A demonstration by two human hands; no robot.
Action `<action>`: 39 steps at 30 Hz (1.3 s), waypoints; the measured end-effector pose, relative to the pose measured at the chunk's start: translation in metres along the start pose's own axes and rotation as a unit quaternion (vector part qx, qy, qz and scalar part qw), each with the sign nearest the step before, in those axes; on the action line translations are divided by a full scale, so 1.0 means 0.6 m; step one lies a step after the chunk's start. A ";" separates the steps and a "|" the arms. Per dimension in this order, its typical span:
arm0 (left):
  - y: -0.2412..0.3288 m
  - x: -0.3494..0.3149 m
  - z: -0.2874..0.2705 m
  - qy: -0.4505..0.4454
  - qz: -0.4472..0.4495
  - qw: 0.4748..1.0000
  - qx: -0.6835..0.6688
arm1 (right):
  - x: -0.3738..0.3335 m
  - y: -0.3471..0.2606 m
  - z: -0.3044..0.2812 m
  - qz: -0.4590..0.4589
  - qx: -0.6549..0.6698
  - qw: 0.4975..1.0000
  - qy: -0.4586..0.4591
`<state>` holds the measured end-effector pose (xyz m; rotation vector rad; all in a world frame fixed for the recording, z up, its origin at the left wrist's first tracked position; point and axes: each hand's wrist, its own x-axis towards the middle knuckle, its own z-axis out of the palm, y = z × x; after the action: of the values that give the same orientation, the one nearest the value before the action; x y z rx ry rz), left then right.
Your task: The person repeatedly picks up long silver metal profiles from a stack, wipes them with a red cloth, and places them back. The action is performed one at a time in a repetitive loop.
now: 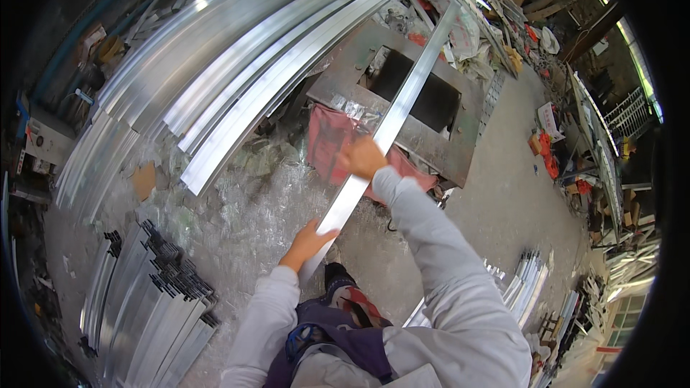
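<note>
A long silvery metal profile [405,104] slants from beside my legs up and away to the right. My left hand [309,245] is closed around its near end, thumb across the top face. Farther along, my right hand [364,158] is a closed fist over the profile, slightly blurred. Whatever its fingers hold is hidden. Beyond the fist, the profile crosses a grey metal workbench [345,85] with a dark rectangular opening [440,104]. Red cloth [327,140] hangs from the bench's near side.
Long metal profiles [237,118] lie stacked at the upper left. A bundle of dark-ended profiles [154,309] is at the lower left, and more profiles [528,284] lie at the lower right. Clear film scraps [248,165] litter the floor. Cluttered scrap [467,21] lies beyond the bench.
</note>
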<state>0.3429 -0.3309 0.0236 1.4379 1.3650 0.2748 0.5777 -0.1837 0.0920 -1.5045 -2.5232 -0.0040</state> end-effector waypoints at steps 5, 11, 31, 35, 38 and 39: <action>-0.216 -0.237 0.008 -0.023 -0.075 0.995 -0.061 | -0.129 -0.263 0.078 -0.021 0.050 0.998 -0.009; -0.371 -0.550 -0.042 -0.075 -0.222 0.966 -0.106 | -0.294 -0.596 0.110 -0.082 0.181 0.977 -0.082; 0.081 0.047 -0.017 0.005 -0.072 0.997 0.037 | -0.005 0.054 0.027 -0.089 0.006 0.981 0.173; 0.263 0.193 -0.045 -0.028 -0.010 0.999 0.031 | 0.073 0.205 -0.029 0.035 -0.103 0.966 0.233; 0.305 0.255 -0.034 0.011 0.022 0.999 0.023 | 0.108 0.259 -0.054 0.051 -0.131 0.955 0.261; 0.304 0.265 -0.035 0.038 0.032 0.998 0.023 | 0.116 0.261 -0.058 0.033 -0.122 0.961 0.248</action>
<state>0.4812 -0.1457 0.0988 1.5252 1.3958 0.3449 0.6881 -0.0515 0.1226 -1.4451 -2.1223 -0.6231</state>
